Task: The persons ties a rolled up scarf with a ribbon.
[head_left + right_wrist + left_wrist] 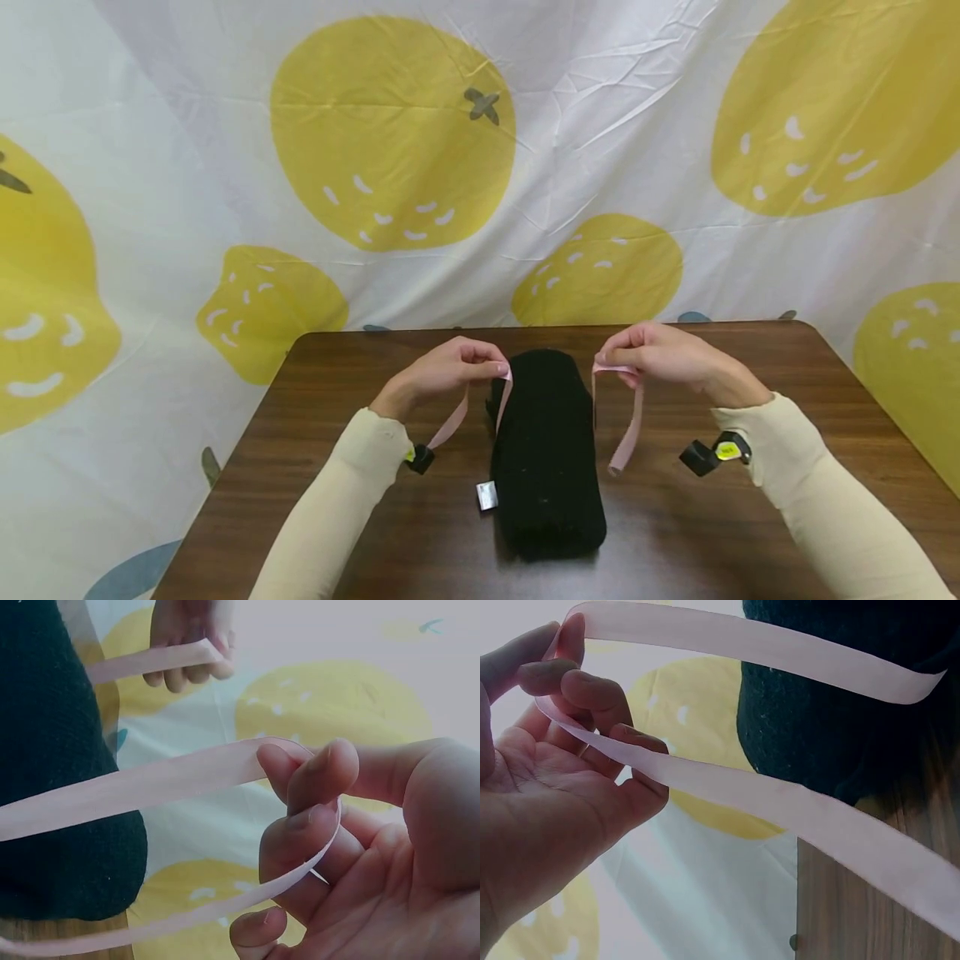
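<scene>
A long black padded cushion-like object [551, 467] lies lengthwise on the table, with a small white tag [487, 496] at its left edge. A pink ribbon [727, 641] runs under or behind it, and its middle part is hidden. My left hand [465, 367] pinches the ribbon between thumb and fingers, left of the object's far half. On the other side my right hand [660, 354] pinches the ribbon's other length. From each hand a loose ribbon end hangs; the right tail [630, 433] dangles above the table. Both hands are raised beside the black object, apart from it.
The brown wooden table [337, 517] carries the black object near its middle. Behind it hangs a white cloth [600, 108] printed with yellow fruit, close against the table's far edge. Small black devices [700, 458] are strapped at the wrists.
</scene>
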### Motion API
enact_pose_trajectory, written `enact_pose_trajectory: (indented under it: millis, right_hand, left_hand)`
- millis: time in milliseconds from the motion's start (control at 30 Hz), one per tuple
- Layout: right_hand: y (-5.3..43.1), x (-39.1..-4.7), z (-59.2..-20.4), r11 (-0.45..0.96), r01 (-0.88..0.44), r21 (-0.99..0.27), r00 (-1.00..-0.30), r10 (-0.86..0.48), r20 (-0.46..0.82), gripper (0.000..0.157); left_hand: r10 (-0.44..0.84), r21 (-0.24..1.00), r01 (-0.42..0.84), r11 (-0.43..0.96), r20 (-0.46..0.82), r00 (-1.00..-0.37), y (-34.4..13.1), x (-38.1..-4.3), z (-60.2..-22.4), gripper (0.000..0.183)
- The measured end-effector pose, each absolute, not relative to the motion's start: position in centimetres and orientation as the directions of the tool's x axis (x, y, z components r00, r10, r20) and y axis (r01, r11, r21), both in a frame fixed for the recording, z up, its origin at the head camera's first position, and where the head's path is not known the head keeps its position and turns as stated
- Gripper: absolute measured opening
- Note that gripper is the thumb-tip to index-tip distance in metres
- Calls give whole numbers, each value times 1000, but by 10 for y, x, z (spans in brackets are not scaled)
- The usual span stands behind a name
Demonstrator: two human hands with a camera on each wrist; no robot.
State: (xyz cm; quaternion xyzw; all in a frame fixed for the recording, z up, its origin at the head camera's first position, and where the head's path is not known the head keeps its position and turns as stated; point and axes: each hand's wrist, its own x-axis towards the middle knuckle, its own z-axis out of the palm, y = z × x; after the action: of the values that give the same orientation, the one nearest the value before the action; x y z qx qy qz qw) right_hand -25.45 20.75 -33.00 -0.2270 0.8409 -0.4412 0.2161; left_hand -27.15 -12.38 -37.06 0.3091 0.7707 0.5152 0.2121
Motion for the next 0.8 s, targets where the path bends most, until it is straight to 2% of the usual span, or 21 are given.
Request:
enact_pose_trajectory:
  millis: [567, 800]
  right_hand:
    - [192, -257, -334, 435, -228, -871, -791, -604, -95, 25]
    - [184, -259, -336, 449, -226, -865, -797, -595, -100, 27]
  left_hand:
    - [689, 923, 289, 254, 36, -724, -106, -274, -373, 17]
    - [697, 928, 286, 238, 42, -716, -98, -272, -373, 16]
